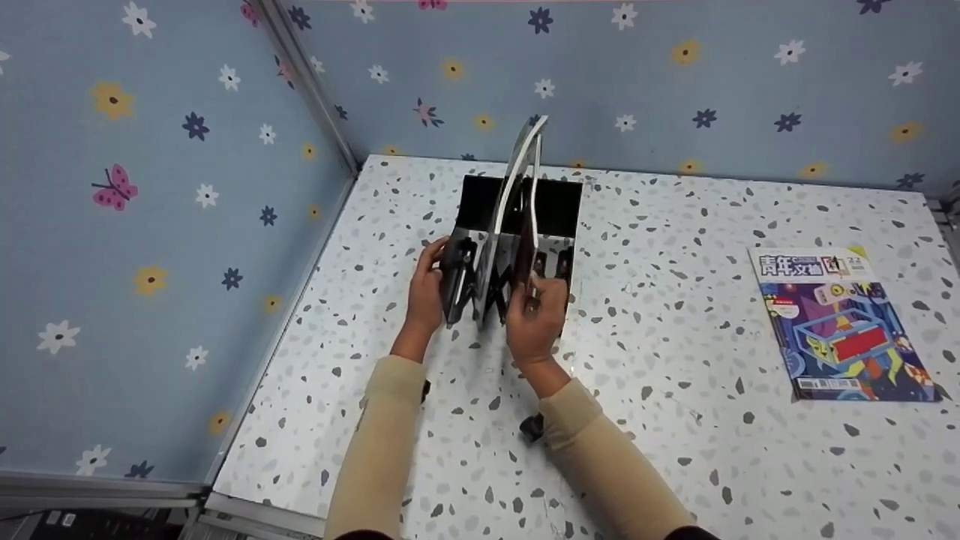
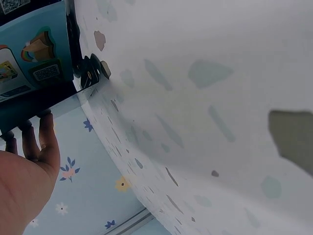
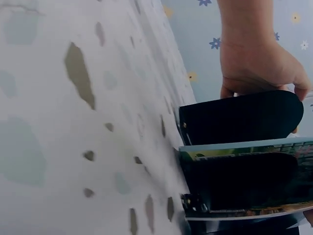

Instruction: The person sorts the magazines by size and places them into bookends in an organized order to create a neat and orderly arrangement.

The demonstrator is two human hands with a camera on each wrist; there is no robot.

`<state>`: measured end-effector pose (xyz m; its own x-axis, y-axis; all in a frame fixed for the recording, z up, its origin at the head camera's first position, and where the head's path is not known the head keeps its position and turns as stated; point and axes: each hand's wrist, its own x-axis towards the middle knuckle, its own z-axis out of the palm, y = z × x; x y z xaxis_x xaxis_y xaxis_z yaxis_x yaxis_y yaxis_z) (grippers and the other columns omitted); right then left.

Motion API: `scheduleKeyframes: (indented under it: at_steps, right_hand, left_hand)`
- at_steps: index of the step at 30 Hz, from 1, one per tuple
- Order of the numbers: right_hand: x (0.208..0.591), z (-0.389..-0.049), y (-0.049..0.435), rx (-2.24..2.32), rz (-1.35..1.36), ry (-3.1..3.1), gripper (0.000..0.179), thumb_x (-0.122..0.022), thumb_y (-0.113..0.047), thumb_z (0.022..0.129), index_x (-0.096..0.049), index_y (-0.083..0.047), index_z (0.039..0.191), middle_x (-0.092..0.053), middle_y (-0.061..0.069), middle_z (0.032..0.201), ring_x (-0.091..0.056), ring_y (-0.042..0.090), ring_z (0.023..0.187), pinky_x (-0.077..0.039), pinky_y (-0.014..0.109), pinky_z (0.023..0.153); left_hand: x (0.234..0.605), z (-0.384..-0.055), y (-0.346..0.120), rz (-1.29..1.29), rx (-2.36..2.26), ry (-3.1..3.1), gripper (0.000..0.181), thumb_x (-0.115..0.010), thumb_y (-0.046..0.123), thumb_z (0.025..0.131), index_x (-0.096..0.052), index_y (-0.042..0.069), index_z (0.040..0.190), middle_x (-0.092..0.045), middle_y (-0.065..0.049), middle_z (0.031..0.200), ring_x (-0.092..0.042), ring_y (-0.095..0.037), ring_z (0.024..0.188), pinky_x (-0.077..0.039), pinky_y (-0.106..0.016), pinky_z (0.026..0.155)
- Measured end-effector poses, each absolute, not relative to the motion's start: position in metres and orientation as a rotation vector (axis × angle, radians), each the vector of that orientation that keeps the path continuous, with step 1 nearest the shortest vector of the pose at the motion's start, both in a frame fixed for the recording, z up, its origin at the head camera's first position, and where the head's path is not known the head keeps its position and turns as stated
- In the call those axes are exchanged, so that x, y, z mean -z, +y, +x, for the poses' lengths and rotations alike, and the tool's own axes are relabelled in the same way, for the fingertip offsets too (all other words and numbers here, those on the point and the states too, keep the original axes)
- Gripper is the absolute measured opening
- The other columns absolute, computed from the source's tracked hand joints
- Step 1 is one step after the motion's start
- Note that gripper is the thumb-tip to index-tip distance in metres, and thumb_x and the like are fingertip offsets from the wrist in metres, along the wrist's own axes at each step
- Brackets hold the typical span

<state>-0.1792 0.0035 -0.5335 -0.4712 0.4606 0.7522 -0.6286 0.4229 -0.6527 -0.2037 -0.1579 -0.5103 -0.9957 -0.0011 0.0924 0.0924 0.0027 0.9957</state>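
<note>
The left hand [image 1: 426,292] holds the left side of the black rack [image 1: 559,210] on the worktop [image 1: 675,247], and the right hand [image 1: 536,321] pinches the near edge of the right book [image 1: 534,217], which stands in the rack. The left book [image 1: 500,219] stands there too, its top bending over toward the right one. If the right hand lets go too soon, the thin book could flop over. If it pushes too hard, the rack might skid, or the books could snag.
</note>
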Motion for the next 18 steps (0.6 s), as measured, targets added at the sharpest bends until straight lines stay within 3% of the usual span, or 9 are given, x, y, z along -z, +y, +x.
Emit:
scheduleKeyframes:
  at_steps: [5, 13, 18]
  right_hand:
    - [0.535, -0.177, 0.001, -1.336, 0.163, -1.583, 0.02, -0.06, 0.018, 0.078, -0.054, 0.001, 0.085, -0.052, 0.014, 0.081, -0.055, 0.021, 0.069, -0.046, 0.02, 0.054]
    - [0.529, -0.175, -0.001, -1.442, 0.024, -1.556, 0.015, -0.067, 0.015, 0.078, -0.056, 0.005, 0.08, -0.055, 0.016, 0.079, -0.058, 0.018, 0.065, -0.05, 0.022, 0.051]
    - [0.51, -0.163, -0.001, -1.412, -0.011, -1.568, 0.017, -0.066, 0.021, 0.072, -0.054, 0.009, 0.076, -0.056, 0.018, 0.074, -0.056, 0.017, 0.06, -0.049, 0.017, 0.054]
  left_hand:
    - [0.511, -0.203, -0.158, -0.111, 2.213, -2.149, 0.056, -0.026, 0.001, 0.092, -0.041, 0.007, 0.145, -0.035, -0.033, 0.142, -0.038, -0.055, 0.117, -0.029, -0.064, 0.1]
    - [0.514, -0.204, -0.16, -0.148, 2.098, -2.219, 0.054, -0.026, 0.004, 0.092, -0.041, 0.005, 0.145, -0.041, -0.029, 0.138, -0.049, -0.038, 0.109, -0.04, -0.047, 0.094]
    - [0.513, -0.204, -0.16, -0.163, 2.11, -2.201, 0.055, -0.026, 0.003, 0.092, -0.04, 0.004, 0.145, -0.039, -0.033, 0.138, -0.045, -0.046, 0.11, -0.035, -0.059, 0.098]
